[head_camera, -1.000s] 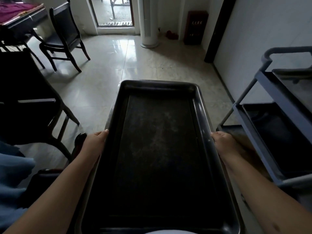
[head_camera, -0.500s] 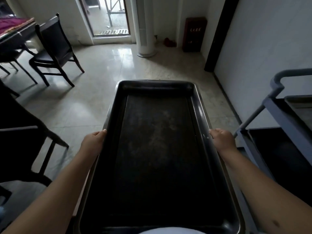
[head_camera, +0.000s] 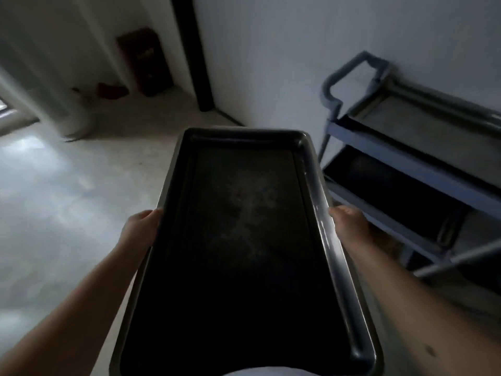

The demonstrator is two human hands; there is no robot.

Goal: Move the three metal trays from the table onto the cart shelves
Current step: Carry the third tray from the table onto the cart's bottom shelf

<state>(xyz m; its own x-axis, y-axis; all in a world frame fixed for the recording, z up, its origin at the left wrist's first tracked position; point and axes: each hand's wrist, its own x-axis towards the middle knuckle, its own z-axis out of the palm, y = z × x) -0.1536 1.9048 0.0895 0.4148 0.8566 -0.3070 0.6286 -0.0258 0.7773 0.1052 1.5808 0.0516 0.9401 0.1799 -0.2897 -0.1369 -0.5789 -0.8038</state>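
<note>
My view is smeared by motion and dim, so the tray's floor reads only as a dark blotchy surface, and its near end is cut off at the bottom edge. I have the left hand clamped on its left rim and the right hand on its right rim — the tray sits centre frame between them, held off the floor. Compared with half a second ago, the chairs have left the frame and the cart now fills the right side, just beside the tray.
</note>
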